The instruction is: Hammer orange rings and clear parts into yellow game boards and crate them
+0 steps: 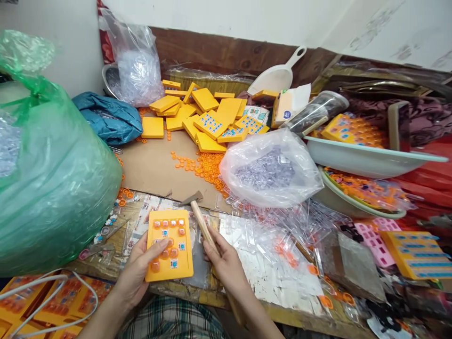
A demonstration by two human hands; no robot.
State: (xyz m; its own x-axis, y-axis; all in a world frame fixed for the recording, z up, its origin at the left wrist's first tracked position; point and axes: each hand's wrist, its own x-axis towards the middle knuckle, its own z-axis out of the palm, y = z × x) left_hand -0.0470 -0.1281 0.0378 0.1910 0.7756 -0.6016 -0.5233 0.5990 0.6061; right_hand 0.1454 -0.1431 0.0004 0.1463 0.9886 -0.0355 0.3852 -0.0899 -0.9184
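Note:
My left hand [141, 263] grips a flat yellow plastic panel [183, 263] by its left side, thumb across its face. Orange-rimmed clear caps cover many of the panel's spots, while a few small blue-and-white pieces show uncovered. In my right hand [226, 259] is a hammer [201, 221], held by its wooden handle, its metal head pointing up and away. The hammer head lies just beyond the panel's upper right corner, apart from it. Loose orange rings [208, 169] are heaped on the cardboard [148, 165] ahead of my hands.
Yellow panels [205, 101] pile up at the back. A white bag [275, 169] of clear pieces stands right of centre. A big green bag [63, 188] fills the left. On the right are a stacked basin [370, 153] and a stone block [353, 263]. More filled panels [52, 301] lie lower left.

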